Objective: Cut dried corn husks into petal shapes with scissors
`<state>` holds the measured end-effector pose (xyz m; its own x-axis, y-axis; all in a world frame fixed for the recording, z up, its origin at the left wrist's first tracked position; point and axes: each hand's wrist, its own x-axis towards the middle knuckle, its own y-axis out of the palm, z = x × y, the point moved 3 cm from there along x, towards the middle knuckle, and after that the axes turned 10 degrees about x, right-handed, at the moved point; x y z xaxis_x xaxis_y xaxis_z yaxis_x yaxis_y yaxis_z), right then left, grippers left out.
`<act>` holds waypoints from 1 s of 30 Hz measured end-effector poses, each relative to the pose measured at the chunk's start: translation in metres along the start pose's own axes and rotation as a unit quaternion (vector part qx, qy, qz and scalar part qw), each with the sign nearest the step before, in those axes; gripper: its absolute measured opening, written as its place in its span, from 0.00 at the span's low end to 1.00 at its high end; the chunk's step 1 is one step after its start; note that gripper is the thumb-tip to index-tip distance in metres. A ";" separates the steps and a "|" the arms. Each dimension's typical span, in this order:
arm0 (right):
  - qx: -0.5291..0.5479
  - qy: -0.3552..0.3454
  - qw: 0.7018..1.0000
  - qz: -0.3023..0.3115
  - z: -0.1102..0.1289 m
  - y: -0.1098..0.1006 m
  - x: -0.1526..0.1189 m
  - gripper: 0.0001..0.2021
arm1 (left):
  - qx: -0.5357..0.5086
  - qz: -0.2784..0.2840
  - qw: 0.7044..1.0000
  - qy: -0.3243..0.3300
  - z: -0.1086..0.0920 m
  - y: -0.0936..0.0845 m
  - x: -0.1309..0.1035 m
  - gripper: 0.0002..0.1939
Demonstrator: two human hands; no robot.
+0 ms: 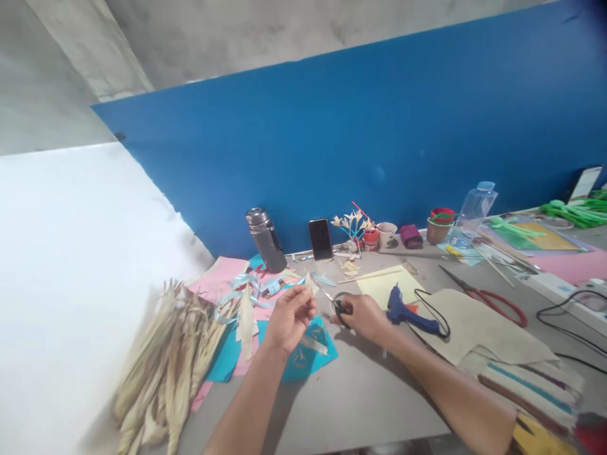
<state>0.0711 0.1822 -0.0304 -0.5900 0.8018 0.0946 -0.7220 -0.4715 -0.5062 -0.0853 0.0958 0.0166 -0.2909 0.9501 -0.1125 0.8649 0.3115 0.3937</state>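
Note:
My left hand (291, 316) is closed in a pinch on a small pale piece of corn husk (310, 283), which sticks up past the fingertips. In my right hand (365, 316) is a pair of scissors (339, 308) with black handles; the blades point up and left toward the husk piece. Below my left hand lies a blue sheet (327, 360) with pale scraps on it. A longer husk strip (246, 322) and light blue ribbon (232, 294) lie to the left. The blue glue gun (412, 316) rests right of my right hand.
Bundled dried corn husks (165, 373) lie at the left. Along the back stand a thermos (266, 240), a phone (320, 239), husk flowers (351, 224) and a plastic bottle (472, 215). Red-handled scissors (493, 300) and a power strip (564, 297) with black cable are at the right.

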 end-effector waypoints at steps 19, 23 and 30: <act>-0.234 -0.059 0.965 0.103 0.015 0.032 -0.024 0.15 | 0.090 -0.052 0.990 0.098 -0.022 0.024 -0.013 0.11; -0.242 -0.036 0.957 0.153 0.009 0.037 -0.020 0.16 | 0.135 -0.054 0.988 0.055 -0.008 0.039 0.024 0.14; -0.254 -0.044 0.953 0.159 0.003 0.040 -0.017 0.13 | 0.305 -0.067 0.947 -0.081 0.038 0.047 0.118 0.12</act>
<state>0.0510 0.1483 -0.0499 -0.7947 0.6026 -0.0726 -0.2465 -0.4297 -0.8687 -0.0640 0.2233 -0.0129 -0.3918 0.8758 -0.2818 0.9140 0.3355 -0.2279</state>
